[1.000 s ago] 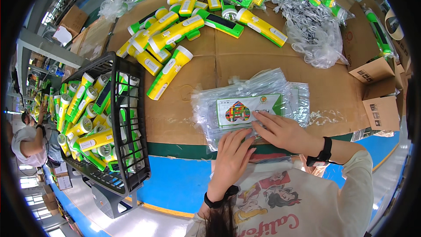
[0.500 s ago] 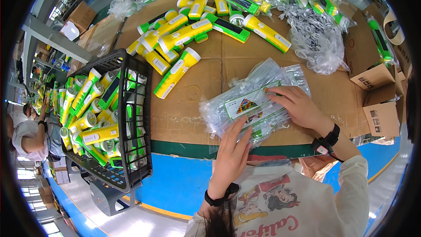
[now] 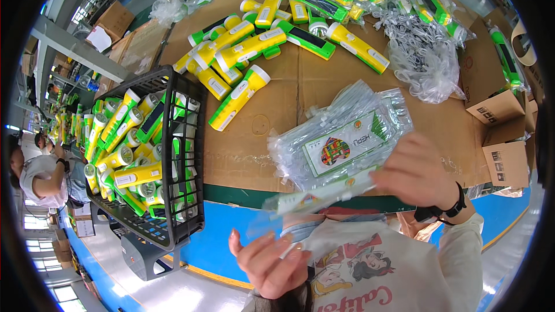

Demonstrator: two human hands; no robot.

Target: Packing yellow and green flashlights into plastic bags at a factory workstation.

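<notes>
My right hand [image 3: 413, 170], smeared by motion, grips one end of a clear plastic bag [image 3: 329, 193] with a green and white printed panel. That bag hangs slanting across the table's front edge, and its free lower end is blurred. Just below this end my left hand [image 3: 274, 263] is turned palm up, fingers loosely curled and apart, with nothing in it. A pile of similar flat bags [image 3: 347, 144] lies on the cardboard-covered table, beyond both hands.
Left of me stands a black crate [image 3: 173, 234] full of yellow-green flashlights. More flashlights [image 3: 240, 98] lie loose across the table's far side. Bundled white cables [image 3: 416, 52] sit in clear plastic at far right, near open cardboard boxes [image 3: 503, 159]. Another person [image 3: 43, 179] works at far left.
My right hand has lifted one bag off the pile and drawn it toward me. My left hand has left the pile, moved down toward my body and turned palm up.
</notes>
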